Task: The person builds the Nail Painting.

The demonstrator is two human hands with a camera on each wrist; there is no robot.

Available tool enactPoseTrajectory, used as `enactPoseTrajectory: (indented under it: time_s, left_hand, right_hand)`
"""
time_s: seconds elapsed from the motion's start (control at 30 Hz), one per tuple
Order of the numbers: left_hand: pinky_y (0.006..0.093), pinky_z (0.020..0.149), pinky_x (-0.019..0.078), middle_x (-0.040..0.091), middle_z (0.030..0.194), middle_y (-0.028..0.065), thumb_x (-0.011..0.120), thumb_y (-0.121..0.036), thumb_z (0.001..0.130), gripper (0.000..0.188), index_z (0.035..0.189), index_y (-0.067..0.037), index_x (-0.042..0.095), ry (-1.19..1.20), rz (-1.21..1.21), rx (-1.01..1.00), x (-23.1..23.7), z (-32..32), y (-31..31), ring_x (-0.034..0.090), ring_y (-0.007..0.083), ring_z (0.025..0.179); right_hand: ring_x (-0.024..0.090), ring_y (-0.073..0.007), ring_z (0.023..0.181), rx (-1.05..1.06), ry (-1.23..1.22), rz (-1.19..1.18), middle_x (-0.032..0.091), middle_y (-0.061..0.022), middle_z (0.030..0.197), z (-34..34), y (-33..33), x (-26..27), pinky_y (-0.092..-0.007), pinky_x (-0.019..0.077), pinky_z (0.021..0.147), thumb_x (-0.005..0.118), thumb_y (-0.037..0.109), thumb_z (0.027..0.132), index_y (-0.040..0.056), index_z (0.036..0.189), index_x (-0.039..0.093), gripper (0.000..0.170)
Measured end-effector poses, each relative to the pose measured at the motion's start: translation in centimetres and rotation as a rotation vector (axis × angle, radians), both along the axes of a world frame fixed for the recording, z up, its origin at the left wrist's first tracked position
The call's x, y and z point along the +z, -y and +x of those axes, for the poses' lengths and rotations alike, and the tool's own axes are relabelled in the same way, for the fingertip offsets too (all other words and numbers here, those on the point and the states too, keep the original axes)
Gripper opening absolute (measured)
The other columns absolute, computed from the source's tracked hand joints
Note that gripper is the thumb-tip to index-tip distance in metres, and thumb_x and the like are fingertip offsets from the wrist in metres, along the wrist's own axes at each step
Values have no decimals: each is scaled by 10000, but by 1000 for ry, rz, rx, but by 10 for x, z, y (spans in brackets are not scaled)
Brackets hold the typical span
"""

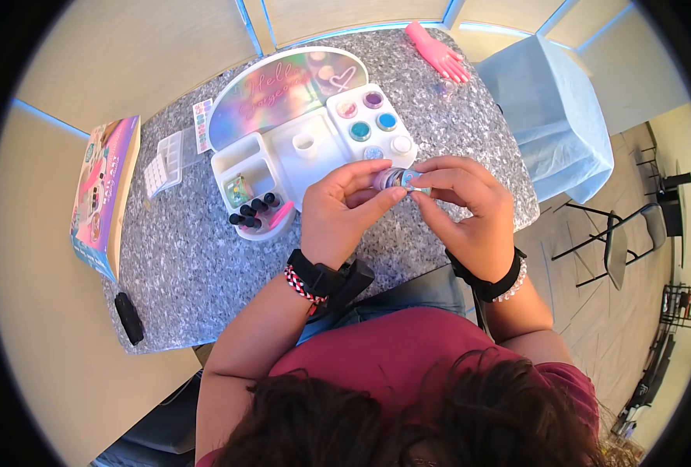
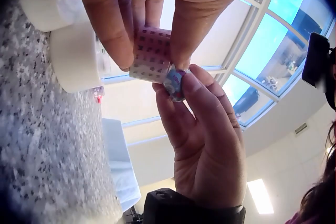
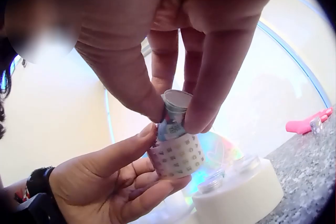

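Note:
Both hands meet above the table's near side around a small roll of printed strip [image 1: 396,179]. My left hand [image 1: 338,214] pinches the wider, pale part, which shows rows of small dark marks in the left wrist view. With thumb and fingertips, my right hand [image 1: 470,210] pinches the narrower blue coil [image 3: 172,124] of the roll. In the right wrist view that coil stands over the pale loop [image 3: 178,157]. Just beyond the hands is a white manicure station [image 1: 306,148] with a shiny backboard and several glitter pots [image 1: 360,131].
Black-capped bottles [image 1: 254,212] and a pink tool [image 1: 281,215] stand in the station's front left holder. A colourful box [image 1: 108,194] and a white tray [image 1: 165,163] are at left. A pink model hand [image 1: 437,53] lies at the far right, near a blue-covered seat [image 1: 544,109].

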State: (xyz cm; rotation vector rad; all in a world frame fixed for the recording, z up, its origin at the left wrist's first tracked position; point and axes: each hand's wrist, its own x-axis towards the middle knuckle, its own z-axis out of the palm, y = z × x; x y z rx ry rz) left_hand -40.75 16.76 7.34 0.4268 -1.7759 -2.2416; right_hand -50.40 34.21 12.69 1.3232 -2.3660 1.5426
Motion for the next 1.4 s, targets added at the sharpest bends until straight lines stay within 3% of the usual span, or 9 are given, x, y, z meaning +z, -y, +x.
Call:
enactPoseTrajectory:
  time_s: [0.23, 0.43, 1.13, 1.23, 1.3, 1.4]
  left_hand:
    - [264, 945, 600, 781, 1219, 145, 837, -52, 950, 455, 1377, 13, 696, 40, -10, 17, -4, 0, -1, 742, 128, 1072]
    - [252, 904, 606, 788, 1198, 145, 851, -74, 943, 473, 1382, 13, 699, 56, -38, 31, -5, -1, 0, 746, 124, 1041]
    - [265, 853, 637, 794, 1155, 156, 797, -28, 971, 424, 1378, 14, 688, 38, 14, 39, -8, 1, -6, 761, 127, 992]
    - [260, 837, 637, 798, 1140, 152, 800, -33, 967, 440, 1387, 10, 677, 61, -17, 44, -5, 1, -6, 761, 121, 967]
    - [215, 752, 584, 815, 1076, 150, 851, -79, 922, 421, 1319, -20, 725, 35, 0, 103, -6, 2, -8, 731, 65, 846]
    - [215, 750, 583, 816, 1081, 152, 846, -80, 929, 420, 1324, -19, 716, 33, -18, 109, 3, 2, -7, 732, 64, 848]
  right_hand:
    - [751, -330, 977, -32, -278, 104, 750, -113, 1113, 1, 1, -5, -411, 611, 827, 839, 47, 846, 59, 1005, 755, 180]
    - [742, -339, 970, 24, -347, 164, 744, -115, 1101, 0, 1, -3, -423, 614, 831, 838, 40, 837, 45, 981, 745, 171]
    - [722, -339, 940, 52, -423, 258, 748, -97, 1053, 6, 1, 4, -436, 595, 832, 785, 64, 842, 44, 965, 703, 150]
    - [721, -347, 922, 83, -415, 269, 747, -100, 1036, 5, 0, 5, -445, 595, 813, 787, 67, 848, 50, 971, 704, 150]
    - [721, -350, 913, 52, -382, 272, 745, -103, 1030, 8, 1, 6, -445, 593, 797, 790, 68, 854, 53, 980, 707, 152]
    - [719, -353, 897, 28, -338, 257, 739, -112, 1018, 8, 1, 5, -443, 592, 776, 796, 64, 862, 57, 996, 712, 158]
